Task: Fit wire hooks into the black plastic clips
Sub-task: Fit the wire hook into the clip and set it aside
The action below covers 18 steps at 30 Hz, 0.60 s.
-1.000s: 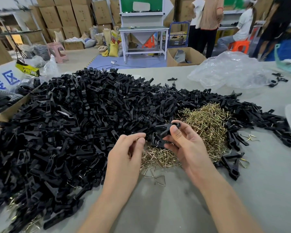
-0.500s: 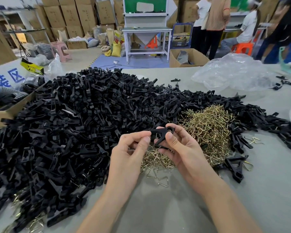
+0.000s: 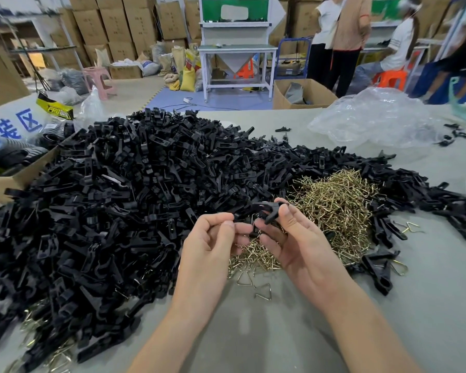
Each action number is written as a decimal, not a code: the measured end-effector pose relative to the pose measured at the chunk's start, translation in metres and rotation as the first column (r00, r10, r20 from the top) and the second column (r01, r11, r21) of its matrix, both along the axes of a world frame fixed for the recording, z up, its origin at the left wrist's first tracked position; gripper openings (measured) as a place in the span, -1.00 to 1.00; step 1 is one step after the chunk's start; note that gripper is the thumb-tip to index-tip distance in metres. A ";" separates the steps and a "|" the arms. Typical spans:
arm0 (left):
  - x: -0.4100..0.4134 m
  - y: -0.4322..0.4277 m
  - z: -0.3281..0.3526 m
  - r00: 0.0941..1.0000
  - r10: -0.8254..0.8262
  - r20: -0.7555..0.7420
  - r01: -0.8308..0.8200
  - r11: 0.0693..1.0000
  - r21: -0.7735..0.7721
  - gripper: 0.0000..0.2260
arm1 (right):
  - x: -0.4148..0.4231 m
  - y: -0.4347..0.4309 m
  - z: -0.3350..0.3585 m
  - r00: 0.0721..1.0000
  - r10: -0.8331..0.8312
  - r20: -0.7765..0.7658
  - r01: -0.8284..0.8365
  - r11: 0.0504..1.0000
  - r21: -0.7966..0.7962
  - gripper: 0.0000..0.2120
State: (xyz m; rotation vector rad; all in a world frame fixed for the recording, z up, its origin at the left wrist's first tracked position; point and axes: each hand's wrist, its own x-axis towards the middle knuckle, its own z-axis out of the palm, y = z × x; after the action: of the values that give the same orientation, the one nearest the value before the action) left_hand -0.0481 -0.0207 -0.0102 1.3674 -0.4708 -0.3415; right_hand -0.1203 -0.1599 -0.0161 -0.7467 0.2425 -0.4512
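Observation:
A black plastic clip (image 3: 267,211) is held above the table between both hands. My right hand (image 3: 299,243) pinches its right end with thumb and fingers. My left hand (image 3: 213,243) pinches the clip's left end, fingers curled; whether a wire hook sits between its fingertips is hidden. A big heap of black clips (image 3: 124,200) covers the table's left and middle. A pile of brass wire hooks (image 3: 336,203) lies right of my hands and spreads beneath them. Two loose hooks (image 3: 264,292) lie on the bare table below my hands.
The grey table (image 3: 428,305) is bare at the front right. Some assembled clips with hooks (image 3: 379,267) lie right of the wire pile. A clear plastic bag (image 3: 379,117) sits at the back right, a cardboard box (image 3: 16,179) at the left. People stand behind the table.
My right hand has brought the clip down and leftward from over the wire pile, and my left hand has risen to meet it and taken its left end.

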 end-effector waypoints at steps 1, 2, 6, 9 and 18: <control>-0.001 0.000 0.000 1.000 -0.010 0.010 0.010 1.000 0.007 -0.89 | 0.000 -0.001 0.000 1.000 0.000 -0.001 0.000 1.000 0.026 -0.69; -0.001 0.000 0.000 1.000 -0.020 0.016 0.020 1.000 0.013 -0.88 | 0.000 -0.002 -0.001 1.000 -0.001 -0.006 0.001 0.999 0.044 -0.69; -0.005 -0.002 -0.002 0.998 -0.047 0.031 0.046 0.998 0.037 -0.83 | 0.000 -0.005 -0.003 1.000 -0.011 -0.028 0.013 0.997 0.079 -0.75; -0.007 -0.002 -0.001 0.996 -0.081 0.045 0.079 0.996 0.047 -0.79 | 0.001 -0.005 -0.005 0.999 -0.015 -0.044 0.019 0.996 0.081 -0.79; -0.017 -0.004 0.006 0.976 -0.207 0.072 0.211 0.977 -0.044 -0.76 | 0.001 -0.002 -0.008 0.987 0.156 -0.043 -0.158 0.985 -0.066 -0.57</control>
State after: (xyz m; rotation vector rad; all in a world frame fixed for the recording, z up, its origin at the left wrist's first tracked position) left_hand -0.0654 -0.0249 -0.0043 1.2848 -0.6778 -0.4533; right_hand -0.1194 -0.1622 -0.0244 -0.8360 0.2022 -0.2971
